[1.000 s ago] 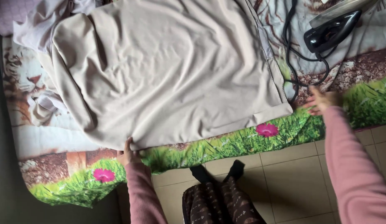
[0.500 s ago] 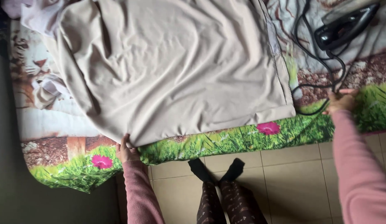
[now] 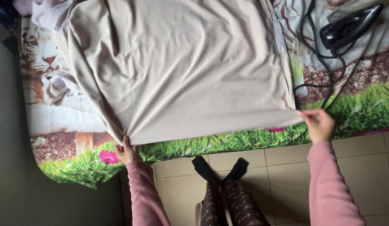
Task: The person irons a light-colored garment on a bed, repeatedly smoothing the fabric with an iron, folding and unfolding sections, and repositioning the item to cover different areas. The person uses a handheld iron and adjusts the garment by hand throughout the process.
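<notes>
A large beige cloth (image 3: 182,67) lies spread over a bed with a printed cover (image 3: 357,109) showing grass, flowers and a tiger. My left hand (image 3: 126,151) pinches the cloth's near left corner at the bed's edge. My right hand (image 3: 318,124) grips the near right corner, and the near hem is drawn taut between the two hands. Both arms wear pink ribbed sleeves.
A black iron (image 3: 349,26) rests at the bed's far right, its black cord (image 3: 318,62) looping toward the cloth's right edge. Pale crumpled garments (image 3: 56,90) lie at the left. Below are a tiled floor (image 3: 282,184) and my legs in dark socks (image 3: 219,169).
My right hand moved left from the iron's cord to the cloth's near right corner and took hold of it. The near hem is now pulled straight. My left hand kept its grip.
</notes>
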